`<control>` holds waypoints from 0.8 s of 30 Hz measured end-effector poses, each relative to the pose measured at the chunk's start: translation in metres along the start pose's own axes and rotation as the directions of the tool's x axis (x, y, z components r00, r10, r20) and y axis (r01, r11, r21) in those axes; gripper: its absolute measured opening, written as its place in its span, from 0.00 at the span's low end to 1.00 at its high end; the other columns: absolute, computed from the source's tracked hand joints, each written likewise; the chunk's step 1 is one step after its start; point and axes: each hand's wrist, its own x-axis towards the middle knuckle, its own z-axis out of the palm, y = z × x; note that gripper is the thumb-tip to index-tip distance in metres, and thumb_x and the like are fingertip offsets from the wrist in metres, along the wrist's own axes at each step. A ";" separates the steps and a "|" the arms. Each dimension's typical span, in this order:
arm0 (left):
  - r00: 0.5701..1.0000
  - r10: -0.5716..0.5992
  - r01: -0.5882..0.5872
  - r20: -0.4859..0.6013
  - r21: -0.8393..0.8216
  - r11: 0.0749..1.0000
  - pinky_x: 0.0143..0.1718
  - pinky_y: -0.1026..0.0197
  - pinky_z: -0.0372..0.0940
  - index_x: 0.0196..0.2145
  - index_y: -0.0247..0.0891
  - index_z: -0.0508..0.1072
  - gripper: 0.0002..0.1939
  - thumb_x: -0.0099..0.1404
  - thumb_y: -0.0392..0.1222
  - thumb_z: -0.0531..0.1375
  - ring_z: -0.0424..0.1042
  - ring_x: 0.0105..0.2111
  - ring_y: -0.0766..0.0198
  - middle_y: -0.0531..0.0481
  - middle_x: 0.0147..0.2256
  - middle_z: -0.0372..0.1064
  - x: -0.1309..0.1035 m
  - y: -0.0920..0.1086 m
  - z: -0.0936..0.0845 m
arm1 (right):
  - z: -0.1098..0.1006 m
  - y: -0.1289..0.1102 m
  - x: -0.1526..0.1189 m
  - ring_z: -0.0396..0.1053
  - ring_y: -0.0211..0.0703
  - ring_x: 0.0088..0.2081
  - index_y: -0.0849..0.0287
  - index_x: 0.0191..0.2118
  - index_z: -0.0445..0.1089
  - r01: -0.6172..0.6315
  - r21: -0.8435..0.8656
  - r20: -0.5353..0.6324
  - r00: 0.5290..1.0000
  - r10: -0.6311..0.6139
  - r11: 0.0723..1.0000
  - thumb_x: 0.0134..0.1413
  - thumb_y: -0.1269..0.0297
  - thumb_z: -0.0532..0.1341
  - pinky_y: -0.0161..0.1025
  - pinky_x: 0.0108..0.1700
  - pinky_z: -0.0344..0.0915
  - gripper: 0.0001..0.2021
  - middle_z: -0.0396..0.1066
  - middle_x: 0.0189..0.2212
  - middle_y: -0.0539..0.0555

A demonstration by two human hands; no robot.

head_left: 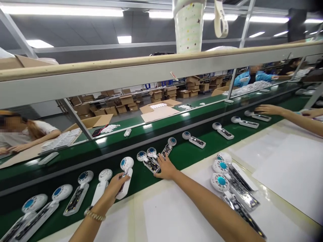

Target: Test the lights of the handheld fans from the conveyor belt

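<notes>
My left hand [112, 191] is closed around the white body of a handheld fan [128, 178], whose round head points away from me. My right hand [166, 168] reaches over a cluster of open-backed fans on the green conveyor belt. Its thumb and fingers straddle the lower end of one handheld fan [150, 164] with its circuit board showing. Touching that cluster is another fan [172, 141], angled the other way. Beside my left hand lies a white fan [104, 174], partly hidden by my wrist. Farther left, an open-backed fan [78, 195] exposes its board.
Several more fans lie spaced along the green belt [181, 158]. Three open-backed fans [220, 181] are stacked on the white-covered worktop [176, 215] at right. A co-worker's hand [270, 110] touches a fan farther right. A shelf rail [151, 67] crosses above, carrying a patterned cup [189, 30].
</notes>
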 end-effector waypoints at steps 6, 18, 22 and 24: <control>0.981 -0.183 0.189 0.059 -0.457 0.869 0.19 0.67 0.62 0.30 0.36 0.67 0.19 0.47 0.52 0.65 0.65 0.18 0.68 0.54 0.19 0.65 -0.040 -0.033 -0.006 | -0.065 0.050 -0.003 0.52 0.53 0.57 0.62 0.56 0.57 -0.293 0.124 -0.209 0.926 0.314 0.948 0.57 0.58 0.53 0.48 0.58 0.47 0.23 0.57 0.56 0.60; 0.995 -0.094 0.050 -0.026 -0.689 0.723 0.26 0.55 0.70 0.46 0.40 0.62 0.32 0.42 0.39 0.68 0.72 0.30 0.55 0.43 0.46 0.68 -0.083 -0.092 -0.031 | -0.086 0.124 0.007 0.68 0.37 0.30 0.63 0.38 0.67 -0.681 0.613 0.273 0.659 0.701 0.402 0.57 0.65 0.57 0.37 0.30 0.68 0.07 0.69 0.34 0.52; 0.994 0.029 0.054 0.106 -0.699 0.713 0.34 0.53 0.70 0.46 0.40 0.59 0.29 0.48 0.35 0.65 0.72 0.37 0.53 0.42 0.48 0.64 -0.080 -0.097 -0.026 | -0.039 0.058 0.012 0.68 0.35 0.26 0.64 0.33 0.66 -0.515 0.835 0.338 0.758 0.558 0.194 0.55 0.67 0.58 0.35 0.28 0.68 0.05 0.69 0.27 0.50; 0.985 0.091 0.035 0.146 -0.688 0.725 0.36 0.50 0.69 0.45 0.40 0.59 0.25 0.51 0.35 0.64 0.71 0.40 0.52 0.41 0.50 0.62 -0.078 -0.100 -0.023 | -0.015 0.019 -0.001 0.68 0.36 0.26 0.62 0.33 0.65 -0.382 0.920 0.281 0.801 0.529 0.089 0.54 0.67 0.58 0.34 0.28 0.68 0.03 0.70 0.26 0.51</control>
